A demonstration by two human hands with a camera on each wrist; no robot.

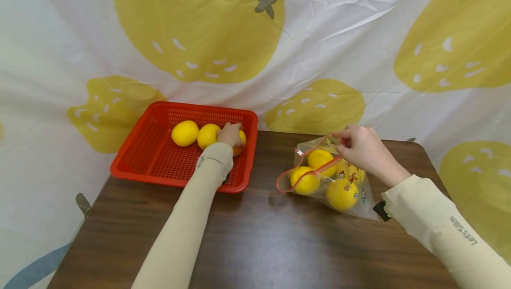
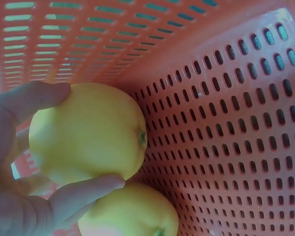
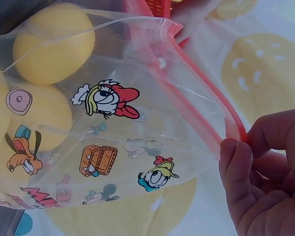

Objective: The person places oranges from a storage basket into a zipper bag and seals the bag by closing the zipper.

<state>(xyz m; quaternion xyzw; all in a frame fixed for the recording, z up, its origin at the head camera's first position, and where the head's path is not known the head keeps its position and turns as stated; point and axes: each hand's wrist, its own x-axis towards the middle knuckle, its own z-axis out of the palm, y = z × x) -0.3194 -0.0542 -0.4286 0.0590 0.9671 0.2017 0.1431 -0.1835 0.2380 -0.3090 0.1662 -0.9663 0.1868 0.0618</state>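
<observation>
My left hand reaches into the right end of the red plastic basket. Its thumb and fingers grip a round yellow citrus fruit with a small green stem end. Touching that one is a second yellow fruit, and a third yellow fruit lies to its left. Over on the right, my right hand pinches the red-edged mouth of a clear zip bag printed with cartoon figures. The bag lies with its mouth spread and several yellow fruits inside.
Basket and bag rest on a dark brown wooden table, with a gap between them. A white cloth printed with large yellow fruits hangs right behind the table's back edge. The basket has raised, slotted walls around the fruit.
</observation>
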